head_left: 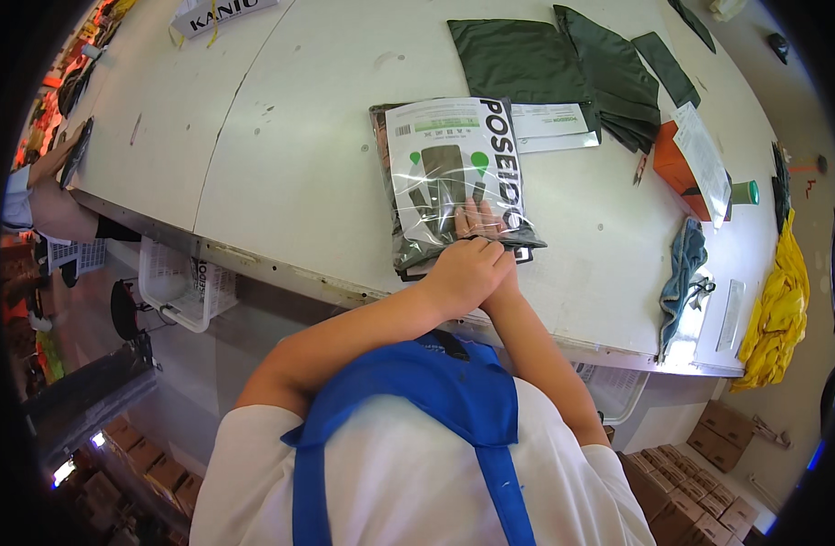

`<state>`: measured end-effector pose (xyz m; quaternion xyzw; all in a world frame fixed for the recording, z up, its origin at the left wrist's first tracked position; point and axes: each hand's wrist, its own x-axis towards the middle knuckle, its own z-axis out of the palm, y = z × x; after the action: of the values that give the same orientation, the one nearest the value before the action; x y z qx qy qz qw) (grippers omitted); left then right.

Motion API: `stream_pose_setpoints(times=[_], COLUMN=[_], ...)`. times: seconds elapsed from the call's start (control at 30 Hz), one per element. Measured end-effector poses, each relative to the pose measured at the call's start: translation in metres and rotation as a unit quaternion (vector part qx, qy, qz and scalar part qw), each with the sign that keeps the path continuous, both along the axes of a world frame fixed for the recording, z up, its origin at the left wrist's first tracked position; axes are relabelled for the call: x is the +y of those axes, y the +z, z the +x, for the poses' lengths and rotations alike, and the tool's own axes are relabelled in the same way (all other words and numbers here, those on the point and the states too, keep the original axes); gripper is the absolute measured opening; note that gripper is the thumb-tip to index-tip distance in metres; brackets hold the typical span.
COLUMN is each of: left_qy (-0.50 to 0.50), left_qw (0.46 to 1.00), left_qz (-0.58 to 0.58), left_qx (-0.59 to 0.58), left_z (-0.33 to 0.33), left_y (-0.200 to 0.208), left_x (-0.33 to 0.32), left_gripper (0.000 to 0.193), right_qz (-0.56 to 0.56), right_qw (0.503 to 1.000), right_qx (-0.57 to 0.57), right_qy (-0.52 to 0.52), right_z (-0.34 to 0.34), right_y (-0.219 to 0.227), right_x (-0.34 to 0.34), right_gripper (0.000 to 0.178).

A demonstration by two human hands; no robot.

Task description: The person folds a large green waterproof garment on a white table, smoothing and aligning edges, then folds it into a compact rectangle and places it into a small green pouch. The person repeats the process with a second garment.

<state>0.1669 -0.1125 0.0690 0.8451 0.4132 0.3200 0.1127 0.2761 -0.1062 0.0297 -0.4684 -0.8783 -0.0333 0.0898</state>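
Note:
A clear plastic bag (381, 196) lies on the white table in front of me, with dark folded fabric inside and a white printed insert (413, 132) under its film. The near edge of the bag is where both my hands meet. My left hand (467, 268) is closed on that edge, its fingers curled over the plastic. From beneath it my right hand (481, 220) reaches up over the insert, fingers stretched out flat. Those fingers appear to be under the clear film, inside the bag; the rest of that hand is hidden by my left.
Dark green fabric pieces (517, 59) and white paper sheets (554, 127) lie beyond the bag. To the right are an orange box (677, 168), blue cloth (681, 273) and yellow material (779, 309). White baskets (176, 287) hang below the table edge. Another person's arm (58, 164) rests at far left.

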Motion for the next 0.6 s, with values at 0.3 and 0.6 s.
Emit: stream_pose_setpoints(times=[0.3, 0.6], left_qy=[0.017, 0.018], left_qw=[1.000, 0.998], left_qz=[-0.012, -0.056], left_qx=[-0.016, -0.019], left_z=[-0.011, -0.014], left_y=[0.001, 0.001], left_x=[0.000, -0.002], left_gripper=[0.014, 0.020], right_qz=[-0.146, -0.078], right_qw=[0.985, 0.964], right_qx=[0.093, 0.250], right_qy=[0.027, 0.054], right_z=[0.025, 0.049], right_y=[0.018, 0.017], right_x=[-0.023, -0.038], right_gripper=[0.050, 0.033])
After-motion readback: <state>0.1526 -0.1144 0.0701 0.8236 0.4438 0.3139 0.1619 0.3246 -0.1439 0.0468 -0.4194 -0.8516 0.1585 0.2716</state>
